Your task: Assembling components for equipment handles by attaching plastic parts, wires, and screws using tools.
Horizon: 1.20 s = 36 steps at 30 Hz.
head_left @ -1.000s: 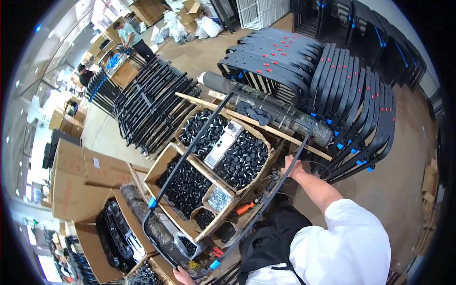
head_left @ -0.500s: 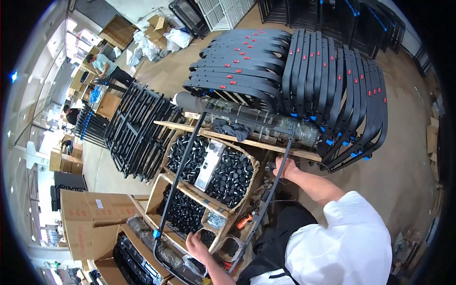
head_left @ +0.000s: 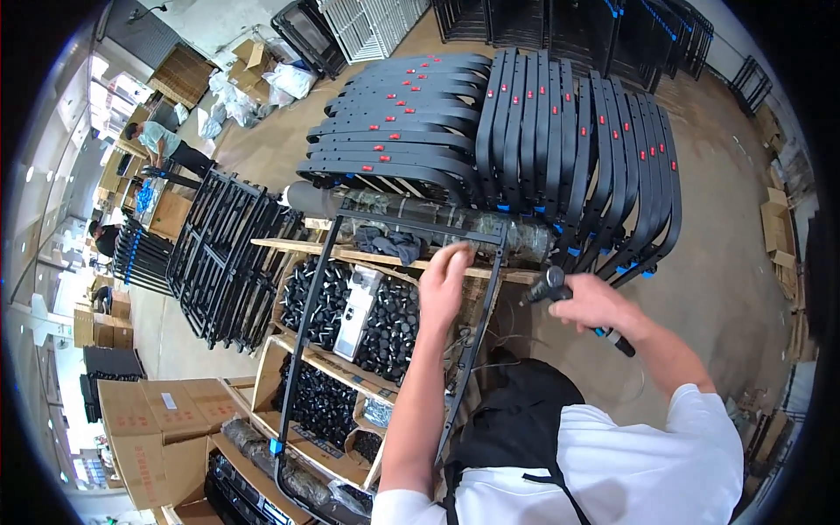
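A black rectangular tube frame (head_left: 420, 227) lies over wooden bins, its far bar beyond my left hand. My left hand (head_left: 444, 289) reaches to the far right corner of that frame. Its fingers are closed together; anything between them is too small to make out. To the right, my right hand (head_left: 597, 303) grips a black power screwdriver (head_left: 550, 282), whose head points left toward the frame's right bar. The tool appears apart from the frame. Below the frame, one bin holds many black knobs with metal studs (head_left: 395, 325) and a pale flat box (head_left: 357, 313).
Curved black frames with red marks (head_left: 385, 136) stand stacked beyond the bench. A wrapped roll (head_left: 411, 208) and a dark cloth (head_left: 388, 244) lie by a wooden plank. More black frames (head_left: 219, 254) are piled at left. A cardboard box (head_left: 144, 437) sits near left; a person (head_left: 162, 144) works farther off.
My left hand has moved from the frame's near end up to its far right corner. My right hand has left the frame's right bar and now holds the power screwdriver.
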Motion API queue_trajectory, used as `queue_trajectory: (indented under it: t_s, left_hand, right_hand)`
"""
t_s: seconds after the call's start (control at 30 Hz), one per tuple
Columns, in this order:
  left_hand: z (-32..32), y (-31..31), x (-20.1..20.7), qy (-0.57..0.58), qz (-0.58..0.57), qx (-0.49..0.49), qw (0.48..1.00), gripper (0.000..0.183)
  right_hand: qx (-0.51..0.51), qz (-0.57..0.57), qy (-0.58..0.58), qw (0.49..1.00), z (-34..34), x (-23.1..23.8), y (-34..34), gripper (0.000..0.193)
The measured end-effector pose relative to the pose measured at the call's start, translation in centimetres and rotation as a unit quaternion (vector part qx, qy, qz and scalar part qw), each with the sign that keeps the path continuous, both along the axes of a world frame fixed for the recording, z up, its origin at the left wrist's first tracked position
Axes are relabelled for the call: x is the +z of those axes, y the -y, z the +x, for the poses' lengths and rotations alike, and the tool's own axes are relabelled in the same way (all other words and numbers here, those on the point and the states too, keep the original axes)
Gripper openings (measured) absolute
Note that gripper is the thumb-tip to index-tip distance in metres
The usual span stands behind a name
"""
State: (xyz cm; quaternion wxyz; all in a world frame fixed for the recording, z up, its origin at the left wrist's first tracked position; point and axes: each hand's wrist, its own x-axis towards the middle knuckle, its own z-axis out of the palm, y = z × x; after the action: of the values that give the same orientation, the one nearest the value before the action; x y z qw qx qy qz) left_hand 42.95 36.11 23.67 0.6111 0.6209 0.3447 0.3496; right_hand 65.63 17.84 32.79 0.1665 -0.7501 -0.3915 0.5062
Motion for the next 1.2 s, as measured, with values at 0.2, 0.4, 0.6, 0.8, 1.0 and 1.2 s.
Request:
queue_trajectory:
  t_s: [0.2, 0.4, 0.6, 0.8, 1.0, 1.2]
  left_hand:
    - [8.9, -0.4, 5.2, 0.120, -0.104, -0.206, 0.966, 0.042]
    - [9.6, -2.3, 2.9, 0.126, -0.130, -0.168, 0.969, 0.030]
    - [9.9, -3.0, 1.6, 0.137, -0.166, -0.148, 0.965, 0.027]
    - [10.3, -2.9, 1.7, 0.147, -0.169, -0.122, 0.967, 0.028]
    - [10.3, -3.0, 0.9, 0.123, -0.144, -0.104, 0.976, 0.031]
    - [10.3, -2.2, 1.2, 0.112, -0.116, -0.081, 0.984, 0.029]
  right_hand:
    - [0.090, 0.118, 0.161, 0.976, 0.8, 4.5, -6.4, 0.033]
    - [0.136, 0.125, 0.241, 0.953, 0.6, 1.2, -10.9, 0.036]
    - [0.123, 0.037, 0.183, 0.975, 0.2, 2.5, -12.1, 0.035]
    - [0.145, 0.009, 0.199, 0.969, 0.0, 2.8, -12.8, 0.039]
    - [0.139, 0.002, 0.190, 0.972, 0.0, 2.0, -12.9, 0.041]
    - [0.155, -0.010, 0.197, 0.968, 0.2, 2.0, -13.0, 0.042]
